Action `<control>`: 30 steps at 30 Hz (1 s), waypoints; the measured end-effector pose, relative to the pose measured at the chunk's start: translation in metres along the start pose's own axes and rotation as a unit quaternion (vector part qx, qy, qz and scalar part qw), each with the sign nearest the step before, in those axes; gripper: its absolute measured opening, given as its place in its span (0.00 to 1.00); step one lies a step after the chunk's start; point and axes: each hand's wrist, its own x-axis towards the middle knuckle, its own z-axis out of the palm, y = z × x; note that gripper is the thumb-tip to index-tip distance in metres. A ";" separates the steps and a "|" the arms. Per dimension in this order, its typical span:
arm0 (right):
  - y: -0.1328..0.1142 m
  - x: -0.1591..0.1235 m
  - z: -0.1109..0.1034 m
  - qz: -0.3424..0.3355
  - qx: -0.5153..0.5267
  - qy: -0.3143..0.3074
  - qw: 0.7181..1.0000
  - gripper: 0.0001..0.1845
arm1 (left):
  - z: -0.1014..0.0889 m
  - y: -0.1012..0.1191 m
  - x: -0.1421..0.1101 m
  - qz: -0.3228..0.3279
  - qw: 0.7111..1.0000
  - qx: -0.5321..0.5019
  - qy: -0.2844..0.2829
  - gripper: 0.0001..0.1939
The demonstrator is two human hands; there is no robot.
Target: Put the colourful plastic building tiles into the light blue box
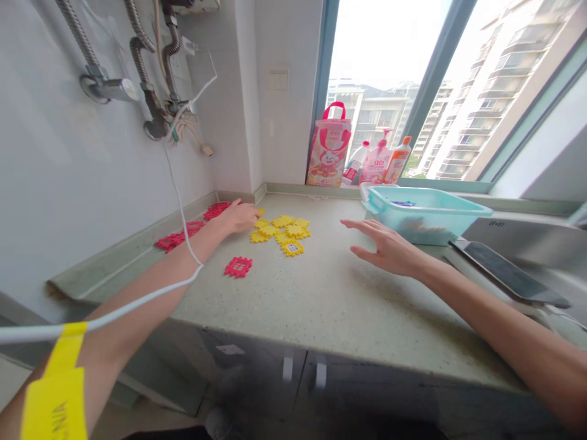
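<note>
Two bare hands reach over the counter [321, 305], one on each side of a yellow pile [285, 223] of flat, notched pieces. The left hand [239, 216] is just left of the yellow pile, its fingers bent downward. A yellow bit [261, 212] shows at its fingertips, but I cannot tell whether the grip is closed on it or only beside it. The right hand [387, 247] hangs to the right of the yellow pile, fingers spread, thumb apart, its grip wide and holding nothing.

The likeliest trouble is mixing colours: the left hand sits between the yellow pile and two red heaps [178, 237] to its left, so a careless sweep could drag red in among yellow. Pieces in the yellow pile overlap loosely, and their notched edges could catch, so lifting one may pull or slide its neighbours. A lone red piece [238, 267], nearer the person than the yellow pile, could be knocked by the left forearm if it swings back.

A white cable [137, 304] crosses the view of that forearm, left of the yellow pile; it might snag the arm. Well right of the yellow pile, the right arm could bump the tub [452, 229] or nudge the phone [511, 272].
</note>
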 end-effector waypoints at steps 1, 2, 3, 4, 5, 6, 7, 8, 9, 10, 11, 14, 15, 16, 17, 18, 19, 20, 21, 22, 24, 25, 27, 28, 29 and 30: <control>-0.001 0.000 0.003 0.001 0.002 -0.001 1.000 0.34 | -0.003 0.004 -0.001 0.000 1.000 -0.017 -0.004 0.25; -0.002 -0.001 0.007 0.002 0.005 -0.003 1.000 0.35 | -0.005 0.009 -0.004 -0.005 1.000 -0.030 -0.008 0.29; -0.003 -0.001 0.012 0.001 0.008 -0.008 1.000 0.34 | -0.006 0.017 -0.007 -0.011 0.999 -0.039 -0.012 0.34; -0.005 -0.001 0.017 0.000 0.015 -0.017 1.000 0.34 | -0.006 0.026 -0.011 -0.016 0.999 -0.047 -0.014 0.39; -0.006 -0.001 0.023 0.000 0.024 -0.029 0.999 0.33 | -0.006 0.036 -0.014 -0.024 0.998 -0.053 -0.015 0.45; -0.007 -0.001 0.028 0.002 0.035 -0.041 0.999 0.33 | -0.006 0.047 -0.017 -0.030 0.998 -0.058 -0.017 0.48; -0.007 0.000 0.033 0.004 0.047 -0.053 0.997 0.33 | -0.006 0.059 -0.020 -0.033 0.997 -0.063 -0.020 0.50; -0.007 0.001 0.037 0.008 0.059 -0.063 0.996 0.33 | -0.007 0.071 -0.022 -0.030 0.997 -0.067 -0.022 0.51; -0.007 0.002 0.040 0.013 0.069 -0.067 0.995 0.33 | -0.009 0.083 -0.023 -0.020 0.997 -0.071 -0.025 0.51; -0.006 0.003 0.043 0.018 0.076 -0.069 0.994 0.34 | -0.011 0.094 -0.024 -0.004 0.997 -0.076 -0.029 0.51; -0.005 0.004 0.044 0.026 0.083 -0.069 0.994 0.35 | -0.014 0.104 -0.025 0.015 0.996 -0.083 -0.033 0.50; -0.003 0.006 0.044 0.062 0.095 -0.072 0.991 0.40 | -0.026 0.126 -0.027 0.089 0.988 -0.122 -0.044 0.47; -0.003 0.006 0.043 0.074 0.097 -0.077 0.990 0.42 | -0.031 0.128 -0.028 0.114 0.983 -0.138 -0.044 0.46; -0.003 0.007 0.042 0.082 0.099 -0.083 0.988 0.44 | -0.038 0.129 -0.030 0.136 0.978 -0.153 -0.041 0.45; -0.004 0.007 0.042 0.087 0.099 -0.089 0.987 0.46 | -0.046 0.126 -0.032 0.151 0.973 -0.169 -0.033 0.44; -0.005 0.007 0.041 0.089 0.099 -0.095 0.987 0.47 | -0.054 0.121 -0.034 0.158 0.970 -0.184 -0.025 0.43; -0.006 0.007 0.041 0.089 0.099 -0.099 0.986 0.48 | -0.063 0.114 -0.037 0.154 0.967 -0.201 -0.024 0.41; -0.006 0.007 0.041 0.089 0.097 -0.101 0.986 0.48 | -0.072 0.105 -0.040 0.142 0.964 -0.222 -0.037 0.38; -0.006 0.008 0.042 0.089 0.096 -0.101 0.986 0.48 | -0.080 0.096 -0.044 0.130 0.956 -0.249 -0.088 0.33; -0.005 0.009 0.043 0.089 0.095 -0.098 0.987 0.47 | -0.087 0.087 -0.048 0.121 0.937 -0.280 -0.170 0.29; 0.000 0.013 0.046 0.086 0.096 -0.083 0.988 0.43 | -0.095 0.073 -0.055 0.096 0.880 -0.317 -0.341 0.24; 0.004 0.016 0.048 0.082 0.096 -0.072 0.989 0.41 | -0.096 0.068 -0.057 0.071 0.857 -0.320 -0.398 0.22; 0.012 0.025 0.053 0.073 0.092 -0.051 0.992 0.36 | -0.094 0.061 -0.059 -0.005 0.849 -0.298 -0.436 0.20; 0.017 0.029 0.056 0.069 0.087 -0.043 0.993 0.33 | -0.091 0.058 -0.059 -0.049 0.858 -0.279 -0.429 0.19; 0.021 0.034 0.059 0.066 0.079 -0.038 0.994 0.30 | -0.088 0.055 -0.058 -0.090 0.869 -0.255 -0.414 0.19; 0.025 0.039 0.062 0.064 0.071 -0.033 0.995 0.28 | -0.085 0.051 -0.057 -0.128 0.885 -0.220 -0.390 0.19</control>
